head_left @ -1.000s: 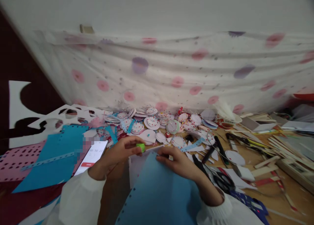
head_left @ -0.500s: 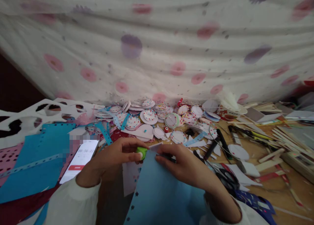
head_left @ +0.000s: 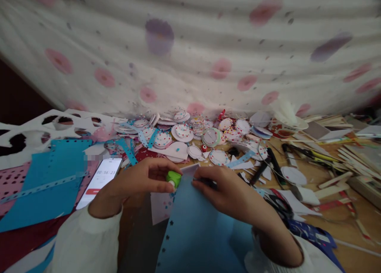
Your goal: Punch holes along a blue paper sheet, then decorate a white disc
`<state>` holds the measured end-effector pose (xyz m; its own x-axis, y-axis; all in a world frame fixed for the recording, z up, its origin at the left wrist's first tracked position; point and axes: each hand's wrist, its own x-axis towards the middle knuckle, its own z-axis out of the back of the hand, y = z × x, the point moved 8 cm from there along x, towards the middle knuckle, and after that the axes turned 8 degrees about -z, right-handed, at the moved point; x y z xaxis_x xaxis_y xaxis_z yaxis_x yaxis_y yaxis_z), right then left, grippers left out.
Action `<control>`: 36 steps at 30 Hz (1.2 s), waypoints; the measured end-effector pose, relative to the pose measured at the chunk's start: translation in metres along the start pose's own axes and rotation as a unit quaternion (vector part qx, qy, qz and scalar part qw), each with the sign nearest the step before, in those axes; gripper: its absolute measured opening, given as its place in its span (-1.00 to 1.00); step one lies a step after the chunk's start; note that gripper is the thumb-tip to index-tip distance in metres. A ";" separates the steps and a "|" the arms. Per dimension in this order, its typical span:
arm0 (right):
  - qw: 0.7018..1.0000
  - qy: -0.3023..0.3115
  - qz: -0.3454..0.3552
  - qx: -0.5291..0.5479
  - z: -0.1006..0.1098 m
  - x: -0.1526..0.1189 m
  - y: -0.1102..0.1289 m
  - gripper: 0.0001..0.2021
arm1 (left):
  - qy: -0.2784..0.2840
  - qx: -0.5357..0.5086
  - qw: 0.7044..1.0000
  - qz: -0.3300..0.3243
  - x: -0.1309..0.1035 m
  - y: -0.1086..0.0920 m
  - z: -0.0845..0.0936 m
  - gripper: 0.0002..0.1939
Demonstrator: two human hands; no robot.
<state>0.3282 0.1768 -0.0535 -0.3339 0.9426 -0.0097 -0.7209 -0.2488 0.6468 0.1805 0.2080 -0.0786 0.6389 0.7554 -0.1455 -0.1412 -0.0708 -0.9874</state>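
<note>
While the left hand [head_left: 145, 178] is gripping a small green plastic punch [head_left: 173, 177], the right hand [head_left: 230, 185] is edge-pinching a blue paper sheet [head_left: 199, 229], likely light, easily creased, best held there.

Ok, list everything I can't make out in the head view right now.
All in the head view:
1. Held blue sheet: its near end is cut off by the lower edge.
2. White paper: partly covered by the held blue sheet.
3. Green tool: partly hidden by the left hand.
4. Right hand: some fingers hidden behind its own back.
5. Phone: markings below the timer digits, too small to read.
</note>
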 end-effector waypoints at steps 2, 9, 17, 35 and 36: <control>1.000 -0.010 0.007 -0.008 0.002 -0.001 0.001 -0.82 | -0.005 -0.004 1.000 0.004 -0.001 0.001 0.000 -0.66; 1.000 -0.016 0.026 -0.004 0.006 -0.005 0.004 -0.81 | -0.020 0.012 1.000 0.004 -0.004 -0.005 0.001 -0.68; 0.999 0.001 0.026 0.020 0.004 -0.006 0.004 -0.83 | -0.002 0.014 1.000 -0.003 -0.004 -0.004 -0.003 -0.68; 1.000 0.012 0.003 -0.004 -0.001 -0.005 0.009 -0.83 | 0.019 0.027 0.999 0.009 -0.004 0.000 -0.010 -0.60; 1.000 0.011 0.004 -0.004 -0.001 -0.005 0.010 -0.83 | 0.014 0.029 0.999 0.010 -0.004 0.000 -0.010 -0.58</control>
<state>0.3221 0.1696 -0.0479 -0.3520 0.9358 -0.0210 -0.7234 -0.2578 0.6405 0.1856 0.1985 -0.0786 0.6570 0.7351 -0.1673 -0.1963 -0.0475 -0.9794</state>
